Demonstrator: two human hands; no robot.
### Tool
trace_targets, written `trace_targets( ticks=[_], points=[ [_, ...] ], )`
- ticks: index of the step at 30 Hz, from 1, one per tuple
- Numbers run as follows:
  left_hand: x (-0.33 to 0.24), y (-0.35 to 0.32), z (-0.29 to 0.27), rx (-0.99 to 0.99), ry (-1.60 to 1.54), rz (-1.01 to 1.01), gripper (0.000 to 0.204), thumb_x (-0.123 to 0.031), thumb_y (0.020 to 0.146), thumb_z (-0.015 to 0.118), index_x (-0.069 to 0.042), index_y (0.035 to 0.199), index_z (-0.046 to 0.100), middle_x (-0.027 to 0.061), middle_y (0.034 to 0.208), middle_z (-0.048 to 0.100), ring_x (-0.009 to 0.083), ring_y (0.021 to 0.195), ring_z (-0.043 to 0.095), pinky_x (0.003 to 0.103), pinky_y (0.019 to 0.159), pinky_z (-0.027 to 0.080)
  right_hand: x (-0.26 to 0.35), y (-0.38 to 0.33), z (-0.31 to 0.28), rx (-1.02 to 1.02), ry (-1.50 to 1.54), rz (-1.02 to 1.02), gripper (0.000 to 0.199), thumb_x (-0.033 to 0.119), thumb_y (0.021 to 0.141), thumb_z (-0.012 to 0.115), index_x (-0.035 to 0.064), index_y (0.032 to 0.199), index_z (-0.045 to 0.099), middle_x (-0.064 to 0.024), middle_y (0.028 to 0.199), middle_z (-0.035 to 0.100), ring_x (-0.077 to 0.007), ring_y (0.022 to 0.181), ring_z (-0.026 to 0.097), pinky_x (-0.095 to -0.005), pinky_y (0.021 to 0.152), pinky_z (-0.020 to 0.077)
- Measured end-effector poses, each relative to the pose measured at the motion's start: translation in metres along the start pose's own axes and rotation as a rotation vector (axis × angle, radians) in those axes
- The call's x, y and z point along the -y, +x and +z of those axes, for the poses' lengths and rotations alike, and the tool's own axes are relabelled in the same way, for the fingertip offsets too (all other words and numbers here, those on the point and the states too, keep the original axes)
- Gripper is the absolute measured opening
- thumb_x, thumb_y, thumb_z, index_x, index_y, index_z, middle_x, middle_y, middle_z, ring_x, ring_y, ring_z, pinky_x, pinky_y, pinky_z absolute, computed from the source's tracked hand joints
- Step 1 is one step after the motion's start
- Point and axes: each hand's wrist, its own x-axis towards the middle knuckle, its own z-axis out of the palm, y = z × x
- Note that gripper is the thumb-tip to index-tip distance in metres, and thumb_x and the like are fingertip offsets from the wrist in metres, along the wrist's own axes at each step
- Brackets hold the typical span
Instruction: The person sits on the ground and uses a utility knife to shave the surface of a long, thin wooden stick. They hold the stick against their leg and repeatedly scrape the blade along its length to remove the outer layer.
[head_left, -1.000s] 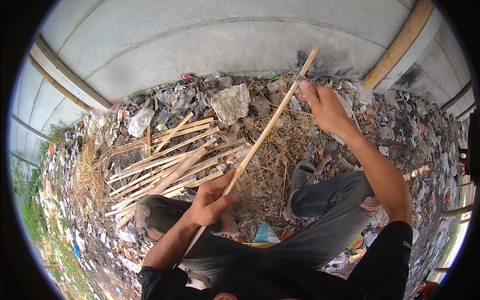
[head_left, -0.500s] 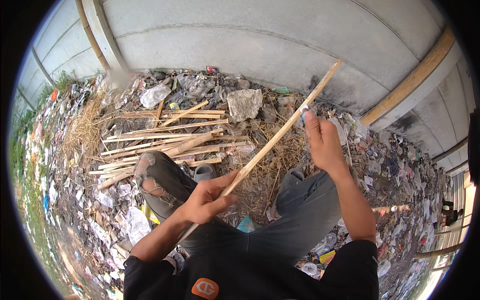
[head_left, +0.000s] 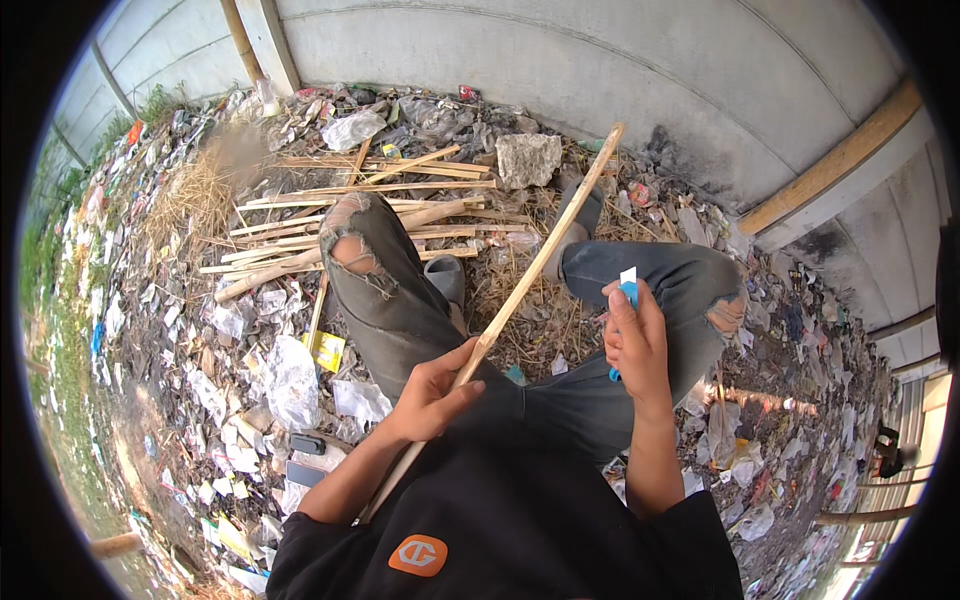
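A long pale bamboo strip (head_left: 540,262) slants from my lap up toward the far wall. My left hand (head_left: 435,398) is closed round its lower part, with the thumb lying along it. The strip's near end runs down past my left forearm against my black shirt. In my right hand (head_left: 637,345), held off to the right of the strip, is a blue cutter knife (head_left: 629,290) with a short bright blade pointing away from me. The fingers wrap its handle, and a bit of blue shows below them. Blade and strip are apart.
Beyond my left knee (head_left: 352,255) lies a pile of bamboo strips (head_left: 265,284). A grey rock (head_left: 528,160) sits near the concrete wall (head_left: 520,60). Litter covers the ground. A dark flat rectangular object (head_left: 305,474) rests left of my left forearm.
My right hand has come off the strip's upper part, back toward me with the knife. My right knee has swung outward, and the view has shifted. My left hand keeps its hold.
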Motion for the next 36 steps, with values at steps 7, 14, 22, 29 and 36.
trace_targets(
  ticks=[7,14,22,29,36],
  points=[
    [0.038,0.016,0.038,0.058,0.123,0.306,0.063,-0.007,0.105,0.061,0.005,0.161,0.034,-0.005,0.085,0.06,0.0002,0.061,0.047,0.019,0.054,0.038,0.007,-0.009,0.006,0.085,0.015,-0.021,0.031,0.027,0.107,0.065,0.0053,0.127,0.057,0.0079,0.072,0.045,0.0004,0.053,0.036,-0.0201,0.046,0.0278],
    [0.03,0.007,0.05,0.086,-0.012,0.099,0.064,-0.01,0.106,0.055,0.004,0.163,0.029,-0.0036,0.065,0.055,0.0034,0.045,0.047,0.02,0.042,0.036,0.0,0.013,-0.002,0.108,-0.181,-0.166,0.029,0.023,0.103,0.071,0.0044,0.124,0.062,0.0084,0.069,0.046,-0.0004,0.052,0.037,-0.0218,0.047,0.0281],
    [0.028,0.016,0.062,0.212,0.037,-0.104,0.062,-0.019,0.111,0.054,-0.001,0.165,0.028,-0.0067,0.079,0.051,0.0023,0.062,0.044,0.021,0.056,0.038,-0.042,0.021,-0.024,0.122,0.162,0.053,0.034,0.021,0.103,0.071,0.0012,0.13,0.064,0.0097,0.061,0.044,-0.0007,0.048,0.036,-0.0222,0.045,0.0284],
    [0.021,0.016,0.073,0.198,0.237,-0.238,0.061,-0.033,0.114,0.047,0.0,0.164,0.032,-0.0032,0.073,0.052,0.0045,0.062,0.049,0.024,0.056,0.043,-0.063,0.021,-0.059,-0.052,0.228,0.028,0.029,0.024,0.104,0.069,-0.0027,0.118,0.07,0.0096,0.058,0.037,-0.0013,0.047,0.033,-0.0234,0.044,0.0282],
    [0.004,0.021,0.058,0.14,0.601,-0.197,0.055,-0.029,0.113,0.049,0.003,0.158,0.041,0.0063,0.081,0.066,0.0113,0.063,0.06,0.027,0.061,0.051,-0.075,0.039,-0.053,-0.164,0.411,-0.066,0.024,0.022,0.103,0.071,0.0008,0.114,0.074,0.0115,0.058,0.039,0.0001,0.047,0.032,-0.0226,0.045,0.0247]
  ],
)
